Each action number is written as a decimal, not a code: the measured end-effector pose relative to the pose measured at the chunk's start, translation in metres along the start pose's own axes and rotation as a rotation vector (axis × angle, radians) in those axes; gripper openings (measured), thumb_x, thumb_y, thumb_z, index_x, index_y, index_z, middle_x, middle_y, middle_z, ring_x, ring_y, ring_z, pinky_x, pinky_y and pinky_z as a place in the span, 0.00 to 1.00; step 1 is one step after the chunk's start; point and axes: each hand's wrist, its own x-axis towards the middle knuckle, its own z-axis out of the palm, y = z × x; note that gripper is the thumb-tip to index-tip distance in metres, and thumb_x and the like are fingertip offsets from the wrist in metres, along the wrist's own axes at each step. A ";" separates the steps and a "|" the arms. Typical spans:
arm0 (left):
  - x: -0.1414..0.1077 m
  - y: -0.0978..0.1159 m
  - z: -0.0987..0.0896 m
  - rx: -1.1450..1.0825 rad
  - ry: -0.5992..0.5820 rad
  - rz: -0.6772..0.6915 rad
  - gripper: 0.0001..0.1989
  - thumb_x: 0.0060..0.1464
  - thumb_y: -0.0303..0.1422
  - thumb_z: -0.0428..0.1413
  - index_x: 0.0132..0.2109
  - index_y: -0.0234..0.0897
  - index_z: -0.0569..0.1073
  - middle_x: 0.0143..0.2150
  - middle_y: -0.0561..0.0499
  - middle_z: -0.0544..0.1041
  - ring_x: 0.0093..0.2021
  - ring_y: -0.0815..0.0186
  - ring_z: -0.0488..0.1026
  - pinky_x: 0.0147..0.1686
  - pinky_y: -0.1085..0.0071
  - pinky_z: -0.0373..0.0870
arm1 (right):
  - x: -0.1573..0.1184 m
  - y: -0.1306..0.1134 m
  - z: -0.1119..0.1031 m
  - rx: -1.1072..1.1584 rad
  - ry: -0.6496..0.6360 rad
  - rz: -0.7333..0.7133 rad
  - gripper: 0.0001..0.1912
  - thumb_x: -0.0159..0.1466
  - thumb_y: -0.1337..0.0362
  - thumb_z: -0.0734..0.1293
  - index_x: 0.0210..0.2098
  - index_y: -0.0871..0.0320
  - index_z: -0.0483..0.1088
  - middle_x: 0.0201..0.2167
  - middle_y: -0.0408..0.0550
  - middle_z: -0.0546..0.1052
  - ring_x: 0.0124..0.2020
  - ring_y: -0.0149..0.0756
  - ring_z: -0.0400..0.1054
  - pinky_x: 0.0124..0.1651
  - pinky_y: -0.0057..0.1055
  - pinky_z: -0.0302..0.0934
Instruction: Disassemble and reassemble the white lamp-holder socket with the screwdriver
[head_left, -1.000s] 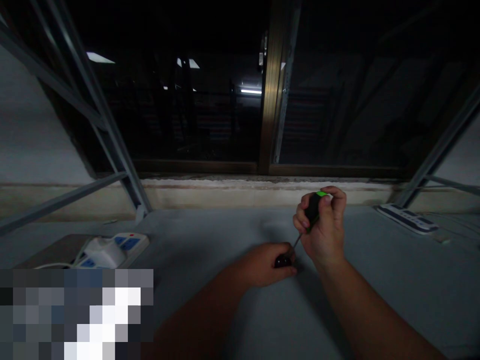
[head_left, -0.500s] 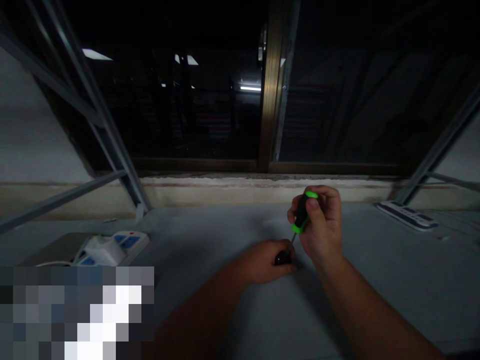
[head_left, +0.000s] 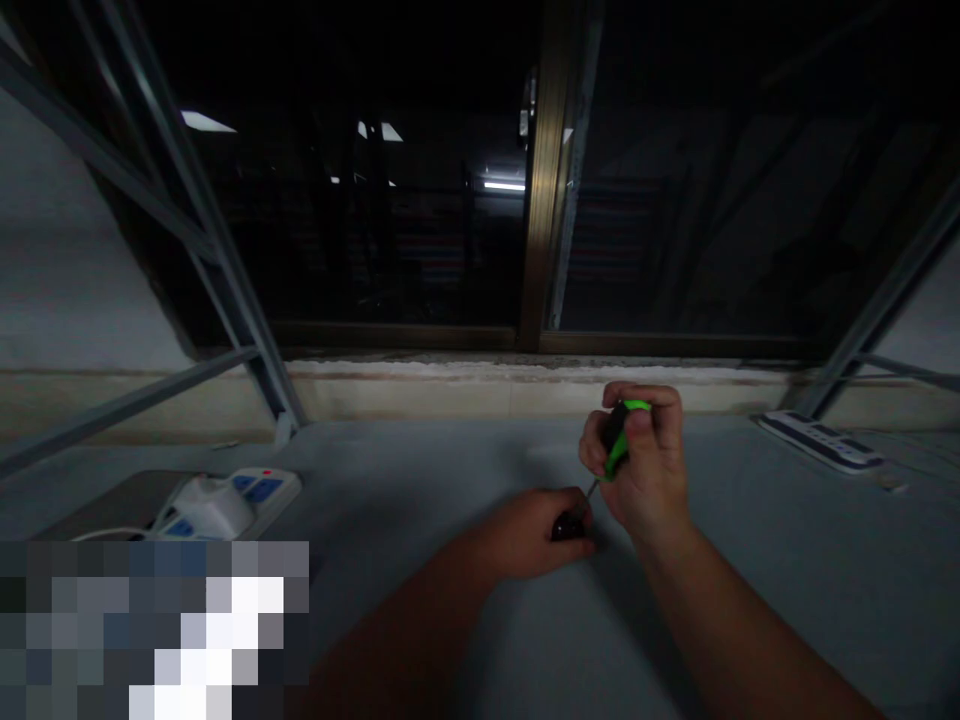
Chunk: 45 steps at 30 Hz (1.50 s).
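Green and black, the screwdriver [head_left: 618, 452] is in your right hand [head_left: 651, 485], the grip wrapped round its handle. Your left hand [head_left: 521, 535] pinches a dark piece [head_left: 567, 527] low over the bench [head_left: 390, 470]; whether they touch, I cannot tell. From the dark piece, the screwdriver's long axis slants up and rightward, its shaft aimed back down at the piece, tip hidden. Of your 2 hands, the left is nearer, touching the dark piece; the right is beyond it, to its right.
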 end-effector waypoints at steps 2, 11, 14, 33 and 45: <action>0.000 0.000 0.000 0.007 -0.003 0.005 0.11 0.58 0.38 0.61 0.42 0.35 0.72 0.34 0.52 0.75 0.33 0.67 0.70 0.32 0.72 0.63 | 0.000 0.001 -0.001 -0.061 -0.003 -0.018 0.10 0.65 0.55 0.71 0.42 0.47 0.67 0.36 0.38 0.70 0.20 0.24 0.64 0.17 0.21 0.55; -0.002 -0.001 0.002 0.006 0.005 -0.023 0.11 0.57 0.38 0.62 0.41 0.35 0.72 0.34 0.52 0.75 0.32 0.67 0.70 0.31 0.72 0.63 | 0.002 -0.003 -0.001 0.164 -0.142 0.264 0.12 0.70 0.52 0.63 0.43 0.51 0.71 0.31 0.41 0.70 0.20 0.24 0.62 0.19 0.22 0.53; -0.002 -0.001 0.002 0.020 0.011 -0.034 0.12 0.57 0.39 0.61 0.41 0.35 0.73 0.35 0.52 0.75 0.33 0.67 0.70 0.31 0.72 0.63 | 0.002 -0.005 0.001 0.272 -0.127 0.301 0.13 0.71 0.49 0.60 0.44 0.48 0.70 0.27 0.38 0.67 0.16 0.21 0.53 0.18 0.20 0.47; -0.003 -0.003 0.001 -0.004 0.009 -0.071 0.13 0.56 0.40 0.62 0.43 0.36 0.74 0.35 0.52 0.75 0.33 0.67 0.70 0.31 0.73 0.63 | 0.004 -0.001 0.000 0.260 -0.007 0.278 0.14 0.71 0.47 0.61 0.44 0.48 0.70 0.31 0.39 0.66 0.16 0.19 0.51 0.17 0.19 0.45; -0.003 -0.004 0.003 0.001 0.023 -0.053 0.13 0.56 0.39 0.62 0.44 0.36 0.74 0.35 0.51 0.75 0.33 0.67 0.70 0.31 0.73 0.62 | 0.003 0.000 0.001 0.114 -0.019 0.310 0.15 0.69 0.50 0.64 0.45 0.54 0.73 0.33 0.43 0.71 0.23 0.26 0.66 0.22 0.24 0.60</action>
